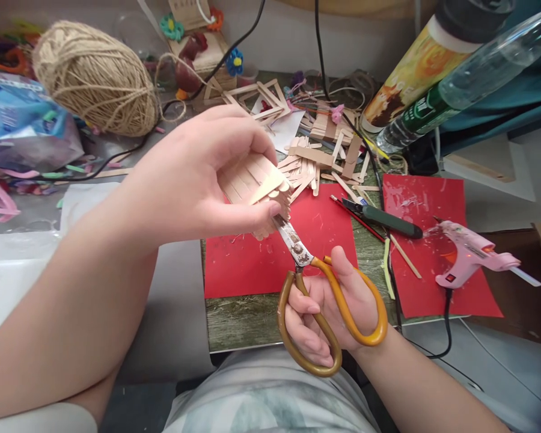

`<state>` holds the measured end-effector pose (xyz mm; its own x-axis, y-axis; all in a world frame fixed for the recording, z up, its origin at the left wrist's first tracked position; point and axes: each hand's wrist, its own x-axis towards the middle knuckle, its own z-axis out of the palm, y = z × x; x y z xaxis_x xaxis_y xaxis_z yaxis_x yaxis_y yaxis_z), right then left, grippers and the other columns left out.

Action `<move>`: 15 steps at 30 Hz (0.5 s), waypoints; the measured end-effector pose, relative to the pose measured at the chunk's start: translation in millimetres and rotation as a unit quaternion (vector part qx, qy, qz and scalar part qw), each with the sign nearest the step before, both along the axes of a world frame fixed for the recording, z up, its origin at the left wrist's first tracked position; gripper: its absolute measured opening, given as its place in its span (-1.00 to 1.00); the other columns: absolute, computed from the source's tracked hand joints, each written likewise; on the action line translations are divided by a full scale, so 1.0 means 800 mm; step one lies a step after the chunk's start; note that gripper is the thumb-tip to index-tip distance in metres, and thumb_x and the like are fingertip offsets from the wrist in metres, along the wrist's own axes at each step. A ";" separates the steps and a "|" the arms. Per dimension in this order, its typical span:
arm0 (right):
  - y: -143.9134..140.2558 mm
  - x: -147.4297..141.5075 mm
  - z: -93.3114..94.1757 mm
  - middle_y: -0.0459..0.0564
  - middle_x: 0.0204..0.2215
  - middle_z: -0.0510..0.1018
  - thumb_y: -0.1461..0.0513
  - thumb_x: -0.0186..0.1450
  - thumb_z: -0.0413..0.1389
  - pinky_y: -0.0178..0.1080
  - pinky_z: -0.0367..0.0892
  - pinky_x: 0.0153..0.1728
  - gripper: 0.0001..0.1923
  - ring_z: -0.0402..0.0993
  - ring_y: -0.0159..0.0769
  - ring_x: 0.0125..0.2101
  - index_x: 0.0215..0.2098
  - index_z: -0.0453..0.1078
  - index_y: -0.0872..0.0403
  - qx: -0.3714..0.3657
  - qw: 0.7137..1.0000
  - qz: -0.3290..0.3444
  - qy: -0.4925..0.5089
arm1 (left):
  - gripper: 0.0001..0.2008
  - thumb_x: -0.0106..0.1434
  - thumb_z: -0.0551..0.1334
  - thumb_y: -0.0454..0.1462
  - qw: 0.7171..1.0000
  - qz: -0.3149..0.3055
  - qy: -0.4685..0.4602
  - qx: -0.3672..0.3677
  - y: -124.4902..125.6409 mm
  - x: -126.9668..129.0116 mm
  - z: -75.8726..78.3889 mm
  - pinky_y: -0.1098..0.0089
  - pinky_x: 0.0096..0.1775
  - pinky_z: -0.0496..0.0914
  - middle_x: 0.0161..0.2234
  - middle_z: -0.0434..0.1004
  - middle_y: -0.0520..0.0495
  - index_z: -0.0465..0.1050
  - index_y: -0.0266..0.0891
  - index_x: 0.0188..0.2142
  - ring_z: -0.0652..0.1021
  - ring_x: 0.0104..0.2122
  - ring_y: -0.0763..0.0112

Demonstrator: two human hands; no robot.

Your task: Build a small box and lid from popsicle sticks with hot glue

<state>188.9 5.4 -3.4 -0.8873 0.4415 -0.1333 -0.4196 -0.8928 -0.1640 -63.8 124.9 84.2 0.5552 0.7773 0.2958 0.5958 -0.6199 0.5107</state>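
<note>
My left hand (207, 174) is closed round a small piece built of wooden craft sticks (247, 177), held above a red sheet (279, 270). Its thumb lies along the near side, and the rounded stick ends face right. In my right hand (329, 307) is a pair of scissors (297, 246) with brownish-yellow handles, the fingers through one loop and the thumb at the other. The handles stand apart. The blades point up and left to the rounded ends; their tips are hidden by the craft-stick piece and my left thumb.
A pink hot glue gun (471, 252) rests on a second red sheet (433, 198), with a utility knife (388, 219) to its left. Loose craft sticks (304, 162) are piled behind. A twine ball (97, 78) sits back left; a plastic bottle (460, 90) leans back right. Black cables cross the table.
</note>
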 end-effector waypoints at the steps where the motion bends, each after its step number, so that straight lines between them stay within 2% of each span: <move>1: 0.000 0.001 0.000 0.11 -0.48 0.53 -0.42 0.30 -0.54 -0.32 0.20 -0.68 -0.10 0.33 -0.32 -0.65 -0.32 0.24 0.08 0.006 1.000 0.002 0.000 | -0.66 0.20 0.33 -0.08 1.000 -0.003 -0.002 -0.006 0.001 -0.001 0.000 0.20 -0.06 0.40 -0.14 0.53 -0.13 0.50 -0.20 -0.11 0.52 -0.11 0.13; 5: -0.001 0.002 0.000 0.16 -0.41 0.55 -0.50 0.20 -0.50 -0.28 0.24 -0.61 -0.06 0.36 -0.29 -0.59 -0.30 0.23 0.08 0.009 1.000 0.020 -0.008 | -0.68 0.18 0.34 -0.08 1.000 -0.010 -0.017 -0.017 0.003 -0.001 -0.001 0.18 -0.07 0.41 -0.15 0.54 -0.13 0.50 -0.16 -0.11 0.52 -0.12 0.10; 9: 0.000 0.000 0.001 0.11 -0.43 0.49 -0.45 0.25 -0.57 -0.28 0.19 -0.61 -0.05 0.30 -0.31 -0.60 -0.28 0.24 0.09 0.001 1.000 0.014 0.022 | -0.69 0.17 0.33 -0.10 1.000 -0.010 -0.021 -0.014 0.002 0.000 -0.001 0.17 -0.07 0.42 -0.15 0.53 -0.12 0.51 -0.16 -0.12 0.53 -0.12 0.10; 15: 0.003 0.005 0.003 0.06 -0.44 0.44 -0.46 0.22 -0.59 -0.27 0.16 -0.60 -0.04 0.22 -0.34 -0.60 -0.28 0.23 0.09 -0.012 1.000 -0.006 0.013 | -0.67 0.16 0.33 -0.06 0.999 0.031 -0.007 0.006 0.003 -0.002 -0.007 0.22 -0.10 0.40 -0.20 0.50 -0.07 0.50 -0.18 -0.15 0.52 -0.16 0.19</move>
